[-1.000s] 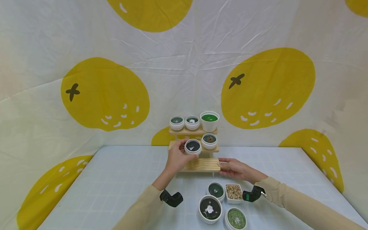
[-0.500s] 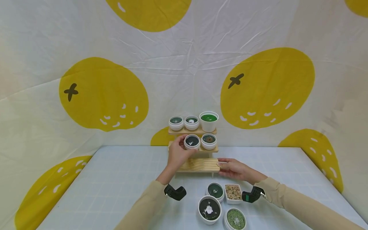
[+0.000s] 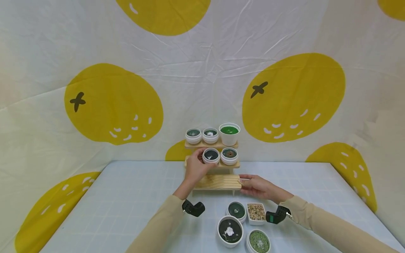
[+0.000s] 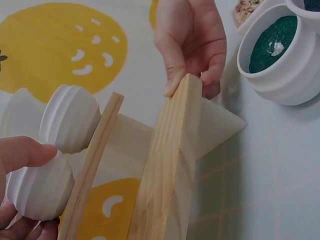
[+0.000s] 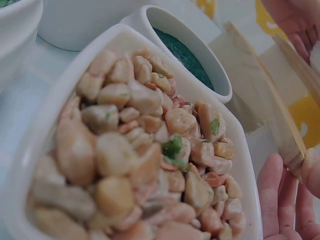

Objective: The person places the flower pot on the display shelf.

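Note:
My left hand [image 3: 195,169] holds a small white ribbed pot [image 3: 211,156] with dark filling, thumb and fingers around its sides. The pot is upright at the middle step of a three-step wooden stand [image 3: 218,182], left of a similar pot [image 3: 229,156] with a brown-specked top. In the left wrist view the held pot [image 4: 41,187] is right at the edge of the middle board. My right hand [image 3: 260,187] pinches the right end of the lowest board, thumb on top and fingers beneath, as the left wrist view shows.
On the top step stand two small pots [image 3: 210,135] and a taller green-filled cup [image 3: 229,134]. In front of the stand are a green pot [image 3: 236,210], a square dish of chopped bits [image 3: 256,213], a larger dark-filled bowl [image 3: 230,232] and a green-flecked pot [image 3: 258,241]. A patterned cloth hangs behind.
My left hand has moved the dark-filled pot back and slightly up, onto the line of the middle step beside the other pot. The right hand keeps its grip on the lowest board.

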`<state>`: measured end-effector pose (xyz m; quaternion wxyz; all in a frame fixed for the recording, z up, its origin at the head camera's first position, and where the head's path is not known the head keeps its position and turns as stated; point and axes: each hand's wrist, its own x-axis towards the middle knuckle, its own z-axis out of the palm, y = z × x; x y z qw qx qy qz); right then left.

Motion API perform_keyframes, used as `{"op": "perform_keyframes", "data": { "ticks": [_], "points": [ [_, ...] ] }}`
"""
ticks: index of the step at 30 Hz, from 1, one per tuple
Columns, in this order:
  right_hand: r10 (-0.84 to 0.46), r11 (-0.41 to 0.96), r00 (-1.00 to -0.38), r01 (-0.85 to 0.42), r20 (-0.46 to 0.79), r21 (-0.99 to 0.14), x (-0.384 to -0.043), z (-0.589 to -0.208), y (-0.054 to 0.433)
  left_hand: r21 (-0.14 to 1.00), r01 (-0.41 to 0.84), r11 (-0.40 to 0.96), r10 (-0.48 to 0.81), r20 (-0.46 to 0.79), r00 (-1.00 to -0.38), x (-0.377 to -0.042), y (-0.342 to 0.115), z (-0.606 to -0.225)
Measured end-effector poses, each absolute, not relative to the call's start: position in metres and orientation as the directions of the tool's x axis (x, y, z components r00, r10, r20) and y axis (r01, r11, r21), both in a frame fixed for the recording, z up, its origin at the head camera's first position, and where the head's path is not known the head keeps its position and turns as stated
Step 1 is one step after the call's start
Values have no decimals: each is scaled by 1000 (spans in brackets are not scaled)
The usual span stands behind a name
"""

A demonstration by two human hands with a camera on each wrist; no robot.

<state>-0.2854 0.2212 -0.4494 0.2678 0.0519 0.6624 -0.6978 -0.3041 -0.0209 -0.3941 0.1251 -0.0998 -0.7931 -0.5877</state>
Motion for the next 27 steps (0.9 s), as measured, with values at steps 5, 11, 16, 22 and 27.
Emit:
{"op": "perform_keyframes", "data": {
  "ticks": [5,11,16,22,27],
  "points": [
    [-302,24,-851,443,-429,-896,-285,-451,220,914,290,282,8,300,-954,-306,-22,-397],
    [-289,31,-853,445,-434,-895,-284,-448,219,920,280,276,20,286,-958,-307,-21,-397],
    [-301,21,-850,447,-432,-894,-284,-448,220,921,280,271,29,283,-959,-308,-20,-398],
    [-308,17,-851,443,-426,-897,-284,-449,221,925,286,251,28,289,-957,-307,-19,-399],
    [-317,22,-849,439,-423,-898,-285,-450,221,927,297,228,18,301,-953,-307,-18,-400]
  ]
}}
